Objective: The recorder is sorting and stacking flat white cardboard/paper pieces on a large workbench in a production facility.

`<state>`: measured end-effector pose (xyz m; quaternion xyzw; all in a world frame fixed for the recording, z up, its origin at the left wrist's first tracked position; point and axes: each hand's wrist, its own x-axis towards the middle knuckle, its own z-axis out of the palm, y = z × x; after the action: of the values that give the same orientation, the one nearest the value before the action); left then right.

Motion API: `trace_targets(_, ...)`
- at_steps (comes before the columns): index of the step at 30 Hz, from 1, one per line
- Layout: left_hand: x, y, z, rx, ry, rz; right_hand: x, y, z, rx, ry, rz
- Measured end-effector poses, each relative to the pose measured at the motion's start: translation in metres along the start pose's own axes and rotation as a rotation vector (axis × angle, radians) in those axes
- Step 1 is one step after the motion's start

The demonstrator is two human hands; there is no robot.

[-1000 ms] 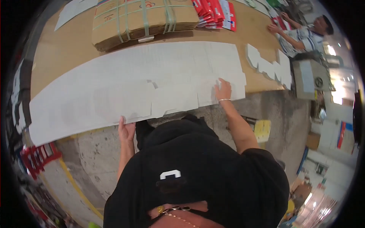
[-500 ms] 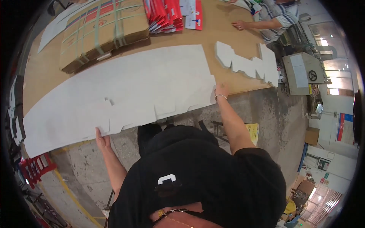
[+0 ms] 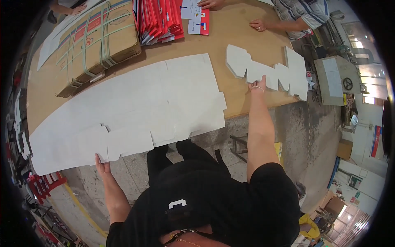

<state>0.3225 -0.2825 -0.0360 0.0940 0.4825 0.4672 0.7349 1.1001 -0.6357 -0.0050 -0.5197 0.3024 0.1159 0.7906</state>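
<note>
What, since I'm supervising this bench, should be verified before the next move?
1. Left hand at the near edge of the large white sheet: ok.
2. Right hand touching the notched white cut-out: ok.
3. Right hand's grip firm: cannot tell.
4. Sheet and cut-out apart: ok, brown table shows between.
5. Sheet's near edge supported: cannot tell; table edge hidden.
6. Co-worker's nearest hand off the cut-out: ok.

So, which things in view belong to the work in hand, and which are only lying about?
In the work, judging by the hands:
Large white sheet, left hand at its near edge
Smaller white cut-outs, right hand at their near edge

Seemingly just lying about:
Strapped cardboard box
Red packets
Red slatted object, lower left
</note>
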Motion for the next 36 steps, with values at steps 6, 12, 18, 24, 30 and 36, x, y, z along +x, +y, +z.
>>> trace_targets(6,-0.002,-0.009,0.022,-0.055,0.073,-0.072,0.056,-0.016,0.027,0.086,0.000,0.004)
trace_targets(12,0.006,-0.005,0.012,-0.096,-0.069,-0.051,0.041,0.021,0.036,-0.612,-0.108,-0.538)
trace_targets(18,-0.010,-0.010,0.016,0.116,0.008,0.099,-0.222,0.121,0.008,-1.327,-1.116,-1.227)
trace_targets(24,-0.043,-0.012,0.058,0.421,0.093,0.357,-0.317,0.169,-0.013,-1.687,-1.190,-1.154)
trace_targets(30,-0.111,-0.042,0.163,1.319,0.181,1.043,-0.304,0.179,-0.025,-1.819,-1.065,-1.095)
trace_targets(36,-0.083,0.001,0.088,0.288,-0.117,0.328,-0.305,0.181,-0.024,-1.882,-1.034,-1.082)
